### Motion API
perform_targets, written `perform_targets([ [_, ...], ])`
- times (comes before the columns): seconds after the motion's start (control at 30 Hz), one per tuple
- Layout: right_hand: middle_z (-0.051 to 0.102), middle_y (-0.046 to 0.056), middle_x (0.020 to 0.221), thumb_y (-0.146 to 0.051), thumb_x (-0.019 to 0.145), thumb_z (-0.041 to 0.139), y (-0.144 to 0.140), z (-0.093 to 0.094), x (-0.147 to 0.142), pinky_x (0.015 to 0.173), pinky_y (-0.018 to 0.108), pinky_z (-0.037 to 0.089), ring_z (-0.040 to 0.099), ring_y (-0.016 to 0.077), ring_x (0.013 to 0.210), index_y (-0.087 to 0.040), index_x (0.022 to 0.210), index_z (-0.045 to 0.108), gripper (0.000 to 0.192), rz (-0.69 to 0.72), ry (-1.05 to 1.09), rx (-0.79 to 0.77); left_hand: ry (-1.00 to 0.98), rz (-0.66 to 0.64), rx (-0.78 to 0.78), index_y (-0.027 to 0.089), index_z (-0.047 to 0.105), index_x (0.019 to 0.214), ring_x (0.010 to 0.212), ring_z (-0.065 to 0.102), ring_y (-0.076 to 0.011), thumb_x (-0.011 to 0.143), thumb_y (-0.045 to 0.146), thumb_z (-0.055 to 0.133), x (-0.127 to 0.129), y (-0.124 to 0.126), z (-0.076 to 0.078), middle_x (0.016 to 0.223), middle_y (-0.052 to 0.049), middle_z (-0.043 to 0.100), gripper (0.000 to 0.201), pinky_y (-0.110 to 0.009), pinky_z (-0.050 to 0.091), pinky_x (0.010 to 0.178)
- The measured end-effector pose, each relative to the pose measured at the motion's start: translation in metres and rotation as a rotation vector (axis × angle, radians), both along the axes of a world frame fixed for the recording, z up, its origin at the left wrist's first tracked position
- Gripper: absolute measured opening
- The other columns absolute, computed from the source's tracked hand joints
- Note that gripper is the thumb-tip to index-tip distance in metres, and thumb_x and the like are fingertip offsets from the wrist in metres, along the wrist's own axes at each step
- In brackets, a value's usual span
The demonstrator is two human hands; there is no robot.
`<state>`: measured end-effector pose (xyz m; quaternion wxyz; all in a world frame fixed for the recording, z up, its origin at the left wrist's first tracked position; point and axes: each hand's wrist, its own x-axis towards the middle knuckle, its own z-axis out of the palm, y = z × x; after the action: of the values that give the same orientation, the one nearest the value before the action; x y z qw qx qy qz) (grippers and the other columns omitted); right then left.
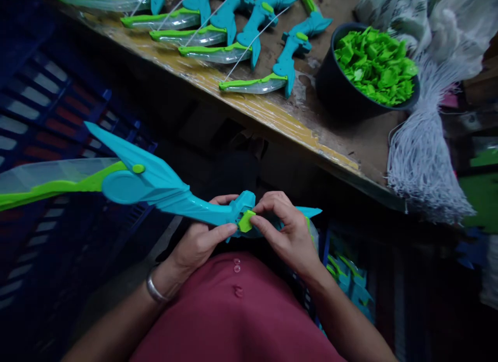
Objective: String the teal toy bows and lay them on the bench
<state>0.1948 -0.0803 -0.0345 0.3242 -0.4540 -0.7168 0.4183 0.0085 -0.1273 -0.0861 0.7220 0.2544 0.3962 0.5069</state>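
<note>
A turquoise toy bow (151, 183) with lime green and clear limbs lies across my lap, reaching out to the left. My left hand (200, 242) is wrapped round its handle near the middle, thumb along the front. Between the thumb and fingers of my right hand (286, 227) is a small lime green plastic piece (246, 221). That piece is against the bow's middle part; whether it is seated there I cannot tell. Behind my right hand, the bow's other end is partly hidden.
Several similar bows (288, 51) with white strings lie on the worn workbench (311, 139). A black bucket (330, 87) of lime green pieces stands beside a bundle of white strings (424, 149). Blue crates (23, 92) are at the left; more bow parts (356, 284) lie at lower right.
</note>
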Motion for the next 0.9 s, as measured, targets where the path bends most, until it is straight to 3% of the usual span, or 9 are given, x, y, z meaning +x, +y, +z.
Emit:
perform_targets([
  [0.17, 0.062, 0.002, 0.090, -0.021, 0.092, 0.069, -0.002, 0.005, -0.004, 0.085, 0.035, 0.048, 0.058, 0.0195, 0.092, -0.022, 0.089, 0.065, 0.004, -0.055, 0.030, -0.032, 0.056, -0.037, 0.025, 0.029, 0.062, 0.130, 0.121, 0.062, -0.0257, 0.084, 0.025, 0.077, -0.003, -0.002, -0.001, 0.131, -0.002, 0.068, 0.049, -0.036, 0.047, 0.106],
  [0.4, 0.060, 0.003, 0.090, -0.022, 0.094, 0.065, -0.005, 0.010, -0.003, 0.080, 0.034, 0.047, 0.057, 0.0204, 0.091, -0.022, 0.090, 0.061, 0.006, 0.041, -0.113, -0.010, 0.259, -0.056, 0.096, 0.030, 0.061, 0.130, 0.120, 0.062, -0.0260, 0.081, 0.028, 0.081, -0.004, -0.004, -0.002, 0.132, -0.002, 0.066, 0.053, -0.037, 0.048, 0.105],
  [0.47, 0.060, 0.005, 0.098, -0.023, 0.094, 0.067, -0.004, 0.012, 0.000, 0.084, 0.035, 0.047, 0.057, 0.0211, 0.096, -0.021, 0.097, 0.059, 0.009, 0.051, -0.157, 0.001, 0.367, -0.055, 0.106, 0.028, 0.061, 0.128, 0.116, 0.063, -0.0255, 0.080, 0.029, 0.083, -0.006, -0.003, 0.000, 0.128, -0.002, 0.067, 0.052, -0.036, 0.050, 0.100],
  [0.53, 0.059, 0.008, 0.115, -0.026, 0.093, 0.070, -0.001, 0.014, 0.003, 0.090, 0.037, 0.048, 0.057, 0.0226, 0.105, -0.021, 0.115, 0.055, 0.027, 0.085, -0.180, -0.008, 0.440, -0.068, 0.122, 0.026, 0.061, 0.126, 0.113, 0.064, -0.0252, 0.080, 0.030, 0.082, -0.008, -0.003, 0.004, 0.125, -0.003, 0.067, 0.050, -0.035, 0.051, 0.097],
  [0.63, 0.058, 0.009, 0.124, -0.030, 0.094, 0.070, 0.009, 0.015, 0.007, 0.090, 0.036, 0.049, 0.058, 0.0227, 0.108, -0.022, 0.133, 0.050, 0.045, 0.265, -0.202, -0.064, 0.529, -0.097, 0.176, 0.024, 0.062, 0.121, 0.107, 0.065, -0.0250, 0.080, 0.029, 0.080, -0.010, -0.004, 0.008, 0.119, -0.004, 0.068, 0.045, -0.036, 0.052, 0.094],
  [0.77, 0.061, 0.004, 0.099, -0.027, 0.091, 0.072, 0.021, 0.003, 0.004, 0.075, 0.031, 0.046, 0.058, 0.0185, 0.087, -0.017, 0.113, 0.061, 0.027, 0.370, -0.208, -0.077, 0.621, -0.091, 0.162, 0.020, 0.063, 0.116, 0.102, 0.067, -0.0274, 0.080, 0.030, 0.078, -0.009, -0.007, 0.002, 0.113, -0.007, 0.069, 0.040, -0.040, 0.053, 0.090],
  [0.9, 0.058, 0.003, 0.093, -0.018, 0.087, 0.074, 0.024, -0.017, -0.001, 0.070, 0.029, 0.043, 0.055, 0.0171, 0.082, -0.016, 0.102, 0.058, 0.022, 0.372, -0.261, -0.092, 0.658, -0.072, 0.111, 0.018, 0.064, 0.115, 0.101, 0.067, -0.0285, 0.077, 0.032, 0.079, -0.008, -0.005, -0.016, 0.111, -0.009, 0.070, 0.043, -0.042, 0.052, 0.092],
])
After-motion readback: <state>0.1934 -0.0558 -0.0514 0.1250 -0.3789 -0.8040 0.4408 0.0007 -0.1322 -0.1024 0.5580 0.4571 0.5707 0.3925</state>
